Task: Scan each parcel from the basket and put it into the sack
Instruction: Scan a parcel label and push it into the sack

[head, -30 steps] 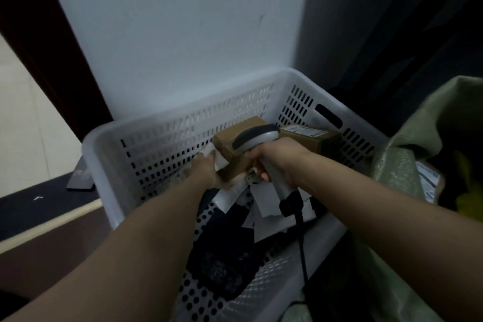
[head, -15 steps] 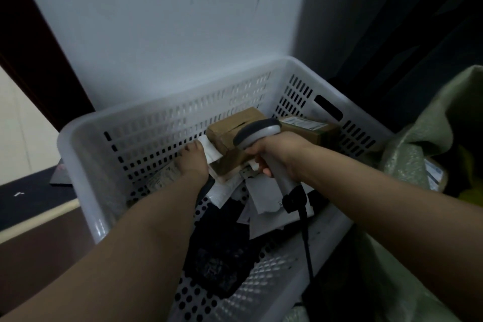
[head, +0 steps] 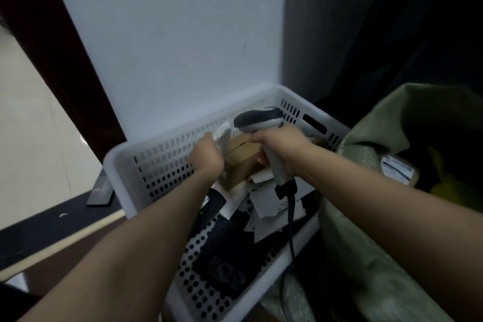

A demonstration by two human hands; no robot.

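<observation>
- The left hand [head: 206, 158] is raised inside the white basket [head: 122, 162], near its far wall. Its fingers hold a pale pouch [head: 222, 136] by the lower edge.
- The right hand [head: 283, 148] has its fingers wrapped round the handle of the scanner [head: 257, 119], whose head points toward the pouch.
- A cardboard box [head: 243, 165] sits between the hands, above a black bag [head: 227, 251] and paper slips [head: 269, 206].
- The green sack [head: 366, 230] stands just right of the basket, with a labelled parcel [head: 397, 168] inside.

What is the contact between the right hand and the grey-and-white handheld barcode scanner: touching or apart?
Touching. The head view shows the right hand curled round the handle of the grey-and-white handheld barcode scanner.
</observation>
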